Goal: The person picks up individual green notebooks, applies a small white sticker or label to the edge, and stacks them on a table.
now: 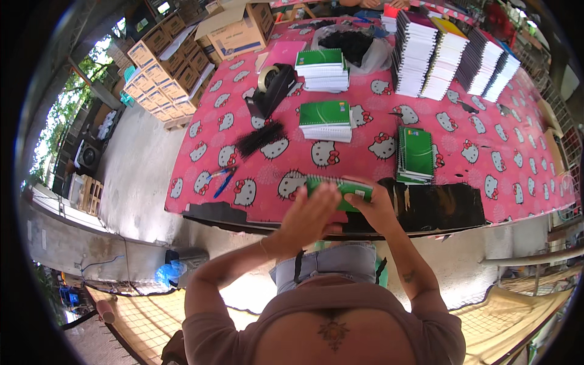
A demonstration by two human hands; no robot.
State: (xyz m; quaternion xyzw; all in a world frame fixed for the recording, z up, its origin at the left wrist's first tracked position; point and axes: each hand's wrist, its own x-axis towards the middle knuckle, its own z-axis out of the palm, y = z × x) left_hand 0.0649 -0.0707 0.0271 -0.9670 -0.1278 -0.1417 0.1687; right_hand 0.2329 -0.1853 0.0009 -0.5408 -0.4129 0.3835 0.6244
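A green-covered spiral notebook is in front of me at the table's near edge, its wire coil along the far side. My right hand grips its right end, thumb on the cover. Across its left part my left hand lies with fingers stretched out, hiding much of the cover. Just beyond to the right lies a small stack of green notebooks. Two more stacks stand farther back, a nearer green-topped stack and a farther green-topped stack. To the left rest blue-handled pliers and a bundle of black wire coils.
A black tape dispenser sits at the back left of the pink patterned table. Tall notebook piles rise at the back right. Cardboard boxes stand beyond. Another person's hands show at the far edge.
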